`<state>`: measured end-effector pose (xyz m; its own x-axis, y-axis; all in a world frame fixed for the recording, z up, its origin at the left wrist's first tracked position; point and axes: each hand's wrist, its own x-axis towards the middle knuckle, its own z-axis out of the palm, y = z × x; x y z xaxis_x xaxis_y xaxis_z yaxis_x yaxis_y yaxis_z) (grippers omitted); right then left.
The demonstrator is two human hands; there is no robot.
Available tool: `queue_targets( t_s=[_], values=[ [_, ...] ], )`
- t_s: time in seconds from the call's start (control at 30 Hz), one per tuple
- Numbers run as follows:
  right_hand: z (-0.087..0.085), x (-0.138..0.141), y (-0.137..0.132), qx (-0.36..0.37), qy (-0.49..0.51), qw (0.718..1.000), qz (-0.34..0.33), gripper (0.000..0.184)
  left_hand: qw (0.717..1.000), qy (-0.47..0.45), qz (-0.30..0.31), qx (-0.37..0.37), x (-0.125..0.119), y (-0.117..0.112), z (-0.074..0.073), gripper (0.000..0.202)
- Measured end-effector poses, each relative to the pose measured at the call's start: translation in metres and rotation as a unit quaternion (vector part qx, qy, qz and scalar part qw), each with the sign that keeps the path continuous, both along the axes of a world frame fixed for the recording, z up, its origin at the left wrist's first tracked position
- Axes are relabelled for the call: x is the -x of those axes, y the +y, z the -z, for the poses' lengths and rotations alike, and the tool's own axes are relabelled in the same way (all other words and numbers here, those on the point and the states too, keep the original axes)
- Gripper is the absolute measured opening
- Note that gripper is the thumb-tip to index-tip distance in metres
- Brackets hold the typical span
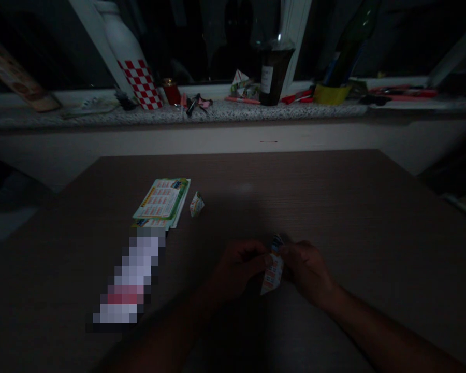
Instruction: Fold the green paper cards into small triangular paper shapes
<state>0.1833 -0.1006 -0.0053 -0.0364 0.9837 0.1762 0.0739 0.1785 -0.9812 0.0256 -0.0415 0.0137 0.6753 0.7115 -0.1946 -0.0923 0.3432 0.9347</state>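
Note:
Between my two hands is a folded paper card (272,274) with rows of small orange-red print and a dark blue patch at its top end. My left hand (244,267) pinches it from the left, thumb on the printed face. From the right, my right hand (305,267) grips its upper part between thumb and fingers. The fingers behind the card are partly hidden, and the light is dim. Farther left on the table lies a small folded paper piece (197,204), beside a stack of printed cards (163,199).
A blurred-out pale object (135,274) lies below the card stack on the brown table (314,191). Along the granite windowsill (217,111) stand a red-and-white checkered bottle (137,77), a dark cup (274,77), a green bottle (345,46) in a yellow holder, and several small items.

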Motion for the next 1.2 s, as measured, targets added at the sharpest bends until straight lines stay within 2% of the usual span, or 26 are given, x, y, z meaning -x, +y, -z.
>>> queue_targets(
  t_s=[0.2,0.37,0.47,0.7,0.8,0.9,1.07,1.2],
  values=[
    [-0.0008,-0.0017,0.0008,0.004,-0.013,1.000,-0.015,0.048,1.000,0.007,0.010,-0.007,0.0021,-0.0010,0.0002,0.029],
    [-0.0062,-0.0014,0.0006,-0.003,-0.069,0.997,0.017,0.046,0.999,0.022,0.021,-0.023,0.0030,-0.0008,0.0007,0.026],
    [-0.0096,-0.0017,0.0025,-0.010,-0.075,0.997,0.006,0.045,1.000,0.013,0.018,-0.017,0.0032,-0.0001,-0.0004,0.026],
    [-0.0046,-0.0042,0.0064,-0.006,-0.054,0.998,-0.017,0.048,0.998,0.027,0.044,-0.041,0.0031,-0.0013,-0.0003,0.025],
    [-0.0061,-0.0029,0.0050,-0.014,-0.097,0.995,-0.010,0.049,0.997,0.038,0.053,-0.041,0.0030,-0.0028,0.0007,0.023],
    [-0.0075,-0.0021,0.0046,-0.016,-0.108,0.994,-0.007,0.047,0.998,0.033,0.047,-0.036,0.0029,-0.0037,0.0022,0.024],
    [-0.0020,-0.0043,0.0049,0.033,-0.009,0.998,-0.046,0.050,0.999,0.022,0.008,-0.048,0.0028,-0.0031,0.0018,0.027],
    [-0.0025,-0.0041,0.0037,0.035,-0.027,0.995,-0.085,0.049,0.998,0.008,-0.024,-0.058,0.0029,-0.0014,-0.0001,0.028]
  ],
)
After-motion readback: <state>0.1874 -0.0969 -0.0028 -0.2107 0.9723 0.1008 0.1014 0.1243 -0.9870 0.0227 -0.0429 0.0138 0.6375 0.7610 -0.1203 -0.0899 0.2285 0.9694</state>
